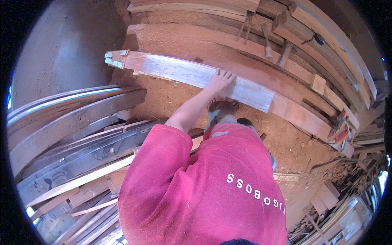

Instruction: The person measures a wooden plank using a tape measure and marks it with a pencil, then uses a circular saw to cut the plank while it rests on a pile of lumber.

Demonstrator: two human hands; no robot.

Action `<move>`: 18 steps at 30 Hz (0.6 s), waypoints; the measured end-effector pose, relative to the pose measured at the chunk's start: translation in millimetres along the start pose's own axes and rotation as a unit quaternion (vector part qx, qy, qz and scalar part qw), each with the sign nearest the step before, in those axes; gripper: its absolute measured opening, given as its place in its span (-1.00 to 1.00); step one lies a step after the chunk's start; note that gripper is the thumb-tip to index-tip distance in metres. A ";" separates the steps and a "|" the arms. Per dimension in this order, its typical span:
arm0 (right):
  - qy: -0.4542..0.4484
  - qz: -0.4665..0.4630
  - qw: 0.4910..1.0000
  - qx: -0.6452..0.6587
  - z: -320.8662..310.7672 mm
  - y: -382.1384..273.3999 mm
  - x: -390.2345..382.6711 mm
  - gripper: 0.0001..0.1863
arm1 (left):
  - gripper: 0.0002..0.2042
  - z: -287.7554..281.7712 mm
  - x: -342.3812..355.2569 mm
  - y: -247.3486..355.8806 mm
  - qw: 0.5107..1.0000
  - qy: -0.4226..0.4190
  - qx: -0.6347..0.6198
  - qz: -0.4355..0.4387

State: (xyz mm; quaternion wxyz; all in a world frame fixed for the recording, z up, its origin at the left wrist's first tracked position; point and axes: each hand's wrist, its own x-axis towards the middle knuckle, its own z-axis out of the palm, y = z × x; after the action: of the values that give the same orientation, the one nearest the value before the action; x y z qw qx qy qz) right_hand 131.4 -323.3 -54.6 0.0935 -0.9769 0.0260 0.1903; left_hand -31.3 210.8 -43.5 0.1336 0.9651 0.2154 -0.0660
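Observation:
A long wooden board (175, 70) runs across the view from upper left to lower right, its middle stretch pale and grey, its two ends reddish-brown. My left hand (222, 81) lies across the middle of this board, back of the hand upward and fingers bent down at the far edge. Its thumb is mostly hidden on the near side. At the left end, small pale green pieces (114, 63) sit on the wood. An orange-red clamp-like tool (341, 132) is by the right end. No part of my right hand or arm shows.
Long timbers (326, 53) lie at the far right, with a chisel-like or mallet-like tool (267, 45) beside them. Curved planks and beams (81, 118) are stacked at the left. Wood scraps (335, 175) heap at the lower right. Sawdust covers the ground (302, 151) around my feet.

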 end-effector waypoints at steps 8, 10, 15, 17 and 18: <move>0.028 0.041 0.999 -0.021 -5.4 1.2 -13.4 -0.40 | 0.26 -30.5 -80.8 -112.8 0.993 -0.063 0.060 -0.079; 0.037 0.057 0.997 -0.025 -6.5 3.4 -20.1 -0.41 | 0.26 -33.0 -91.9 -133.5 0.992 -0.074 0.057 -0.088; 0.077 0.112 0.990 -0.024 -10.6 12.2 -38.8 -0.42 | 0.26 -37.2 -105.6 -155.1 0.991 -0.084 0.045 -0.098; 0.108 0.138 0.984 -0.017 -11.0 13.6 -45.3 -0.42 | 0.30 -31.5 -109.3 -154.6 0.988 -0.099 0.051 -0.109; 0.125 0.152 0.980 -0.010 -10.9 14.8 -49.0 -0.42 | 0.31 -27.6 -112.2 -153.3 0.988 -0.092 0.051 -0.113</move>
State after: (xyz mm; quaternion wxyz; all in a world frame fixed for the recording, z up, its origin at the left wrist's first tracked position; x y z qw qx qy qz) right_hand 88.6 -339.1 -28.8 0.0494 -0.9785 0.1840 0.0791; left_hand -196.7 307.6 -31.6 0.0949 0.9299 0.3066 -0.1800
